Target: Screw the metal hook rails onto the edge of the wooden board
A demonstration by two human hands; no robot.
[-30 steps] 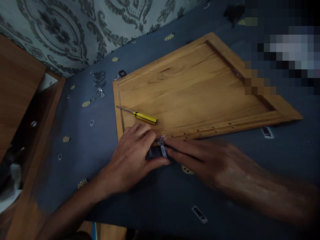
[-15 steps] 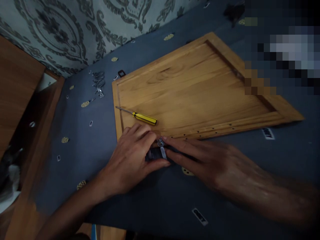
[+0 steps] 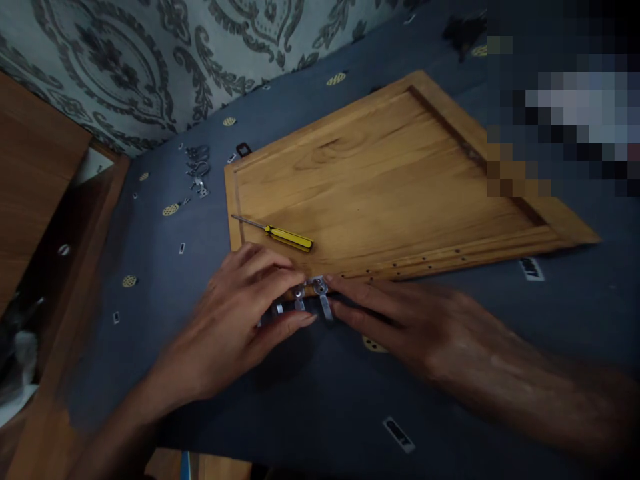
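Note:
My right hand point(image 3: 440, 327) has its fingertips on a small metal hook point(image 3: 323, 297) at the near edge of a wooden panel point(image 3: 380, 180); its thumb is hidden. The hook's round plate lies against the panel's rim and its arm sticks out towards me. My left hand point(image 3: 235, 300) is just to the left, thumb and fingers apart, reaching around another metal hook point(image 3: 299, 297) on the same edge. More metal shows in the gap between thumb and fingers, partly hidden. A yellow-and-black screwdriver point(image 3: 287, 237) lies on the panel above my left hand.
Several loose metal hooks point(image 3: 199, 170) lie on the dark blue patterned cloth point(image 3: 200, 287), left of the panel. Small dark holes line the panel's near rim. A patterned wall point(image 3: 150, 67) rises behind, and wooden furniture point(image 3: 35, 167) stands at the left. The upper right is pixelated.
My left hand has moved left and its thumb has drawn back from the right-hand hook, uncovering another hook on the rim. My right hand stays at its hook.

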